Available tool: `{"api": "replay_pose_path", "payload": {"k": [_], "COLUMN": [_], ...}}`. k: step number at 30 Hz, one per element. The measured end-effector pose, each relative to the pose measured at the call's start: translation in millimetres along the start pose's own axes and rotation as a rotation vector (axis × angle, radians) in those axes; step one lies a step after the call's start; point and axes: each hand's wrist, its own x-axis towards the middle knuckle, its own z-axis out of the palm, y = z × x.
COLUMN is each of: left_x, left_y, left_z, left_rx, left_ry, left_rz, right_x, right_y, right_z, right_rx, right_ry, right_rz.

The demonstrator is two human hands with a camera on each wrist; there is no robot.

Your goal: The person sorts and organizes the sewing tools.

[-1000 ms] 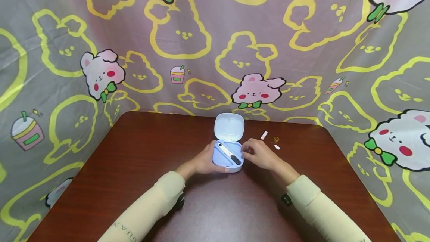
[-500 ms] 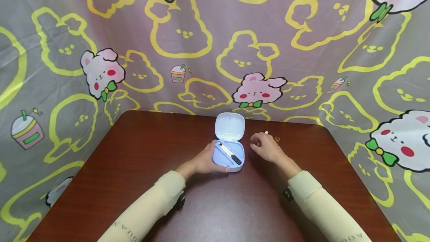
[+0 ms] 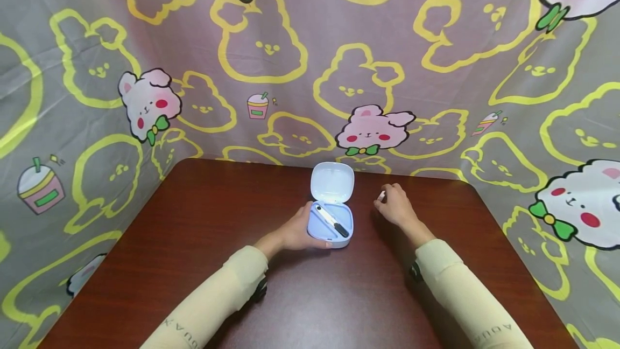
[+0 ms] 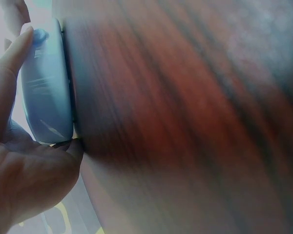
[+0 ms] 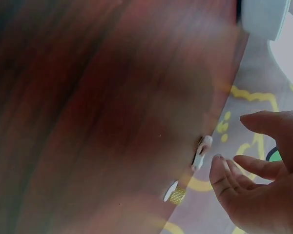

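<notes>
My left hand grips the side of a light-blue hinged case, its lid raised. Lying diagonally inside is a slim stick, white with a black end. In the left wrist view, thumb and fingers clasp the case along its edge. My right hand is to the right of the case, over the table by a small white-and-pink oblong piece. In the right wrist view, thumb and fingers are spread apart, with the oblong piece just beyond the fingertips.
A small yellow textured ring-like piece and a small white piece lie near the oblong piece; in the head view my right hand hides them. The brown table backs onto a patterned cloth.
My right hand has moved away from the case, rightward and back, to the small white-and-pink piece. My left hand still holds the case in place.
</notes>
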Motion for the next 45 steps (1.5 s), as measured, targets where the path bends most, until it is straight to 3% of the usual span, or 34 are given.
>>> {"api": "replay_pose_path", "payload": {"k": [18, 28, 37, 45], "left_x": [0.1, -1.7, -0.6, -1.4], "left_y": [1.6, 4.0, 1.5, 3.3], "left_z": [0.1, -2.0, 0.2, -1.4], "left_rx": [-0.003, -0.007, -0.017, -0.016], "left_ry": [-0.013, -0.022, -0.012, -0.017], "left_rz": [-0.012, -0.021, -0.01, -0.008], "right_x": [13, 22, 29, 29], "right_y": [12, 8, 7, 4], "right_z": [6.2, 11.5, 18.8, 20.3], "right_rx": [0.01, 0.014, -0.014, 0.021], "right_ry": [-0.053, -0.035, 0.018, -0.001], "right_rz": [0.08, 0.117, 0.211, 0.253]}}
